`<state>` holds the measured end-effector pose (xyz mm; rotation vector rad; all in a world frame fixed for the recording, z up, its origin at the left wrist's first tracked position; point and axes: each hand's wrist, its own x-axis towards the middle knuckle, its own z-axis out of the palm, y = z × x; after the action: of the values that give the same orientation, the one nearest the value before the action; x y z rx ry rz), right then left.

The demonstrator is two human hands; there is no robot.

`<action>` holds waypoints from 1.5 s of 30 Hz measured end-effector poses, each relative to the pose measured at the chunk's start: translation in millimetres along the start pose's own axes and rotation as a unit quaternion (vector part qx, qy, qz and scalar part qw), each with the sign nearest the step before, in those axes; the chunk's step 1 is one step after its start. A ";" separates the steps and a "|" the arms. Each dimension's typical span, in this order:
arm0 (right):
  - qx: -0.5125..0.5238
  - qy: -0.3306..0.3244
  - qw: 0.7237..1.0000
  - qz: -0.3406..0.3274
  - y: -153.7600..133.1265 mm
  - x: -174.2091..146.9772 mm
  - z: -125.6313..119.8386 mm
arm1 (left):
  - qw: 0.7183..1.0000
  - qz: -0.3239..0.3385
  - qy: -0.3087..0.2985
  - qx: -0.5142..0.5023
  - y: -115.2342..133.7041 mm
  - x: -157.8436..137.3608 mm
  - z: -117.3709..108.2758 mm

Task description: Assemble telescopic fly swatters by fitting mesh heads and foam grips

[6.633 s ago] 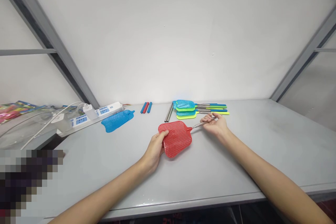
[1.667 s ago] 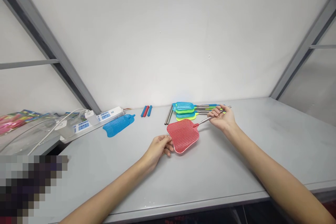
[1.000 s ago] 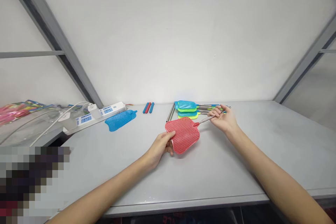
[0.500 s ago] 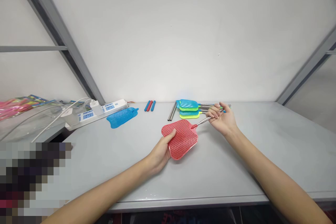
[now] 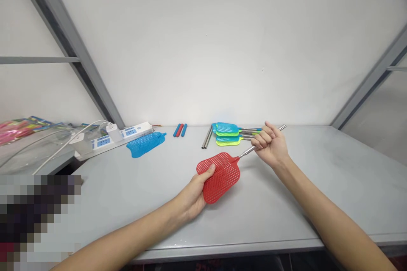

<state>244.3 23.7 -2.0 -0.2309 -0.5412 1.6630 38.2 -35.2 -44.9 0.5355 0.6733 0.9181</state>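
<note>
1. Far left, a white power strip [image 5: 140,129] with plugs in it sits at the table's [image 5: 263,216] back edge, and just beside it lies blue swatter mesh [image 5: 146,145], flat.
2. Now the left arm, reaching in from the bottom left, and its left hand [image 5: 195,194] is closed on the red swatter head [image 5: 224,178]: thumb pressed across the upper face, fingers tucked underneath, out of sight.
3. Behind, three short grip sleeves [image 5: 179,130], blue, red, blue, line up near the wall, with two metal tubes [image 5: 207,137] to their right.
4. Centre stage, that red head is up off the table, tilted, its neck joined to a metal rod [image 5: 247,151] slanting up and right.
5. Beyond it, a pile of blue and yellow-green fly swatters [image 5: 227,129] lies by the wall.
6. And the right hand [image 5: 272,148]! Wrist turned, palm up, fingers curled snugly round the rod, one digit raised straighter; the rod's end pokes out past it.
</note>
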 end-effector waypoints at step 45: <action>0.035 0.092 0.991 -0.087 36.2 1.0 -17.4 | 0.807 0.363 0.150 0.441 4.5 -9.0 3.7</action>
<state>220.2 25.6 -34.1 -0.2755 -0.3530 1.4711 34.5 -41.0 -36.8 1.5843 1.2332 1.4019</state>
